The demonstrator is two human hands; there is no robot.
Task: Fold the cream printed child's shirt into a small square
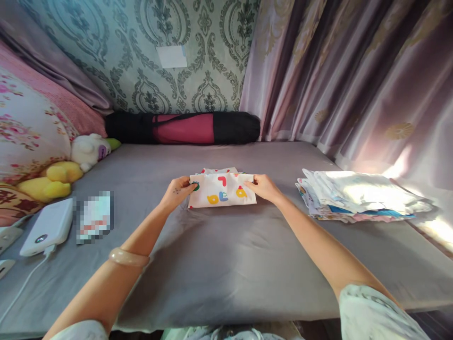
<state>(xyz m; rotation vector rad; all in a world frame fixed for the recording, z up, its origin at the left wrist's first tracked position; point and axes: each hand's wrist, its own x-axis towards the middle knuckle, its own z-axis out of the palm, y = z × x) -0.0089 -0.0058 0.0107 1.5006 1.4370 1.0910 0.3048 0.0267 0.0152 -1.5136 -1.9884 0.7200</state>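
Observation:
A small folded white cloth [222, 190] with coloured letter prints lies on the grey sheet of the bed [212, 264], in the middle. My left hand [178, 190] pinches its left edge, fingers closed on the fabric. My right hand [264, 185] grips the right edge the same way. Both arms stretch forward from the near edge; a pale bangle [129, 257] sits on my left wrist.
A stack of folded cloths [357, 196] lies at the right near the curtain [354, 80]. A black and red roll bag [184, 127] rests against the wall. Plush toys [71, 165], a white power bank [47, 226] with cable and a blurred item [94, 217] lie at the left.

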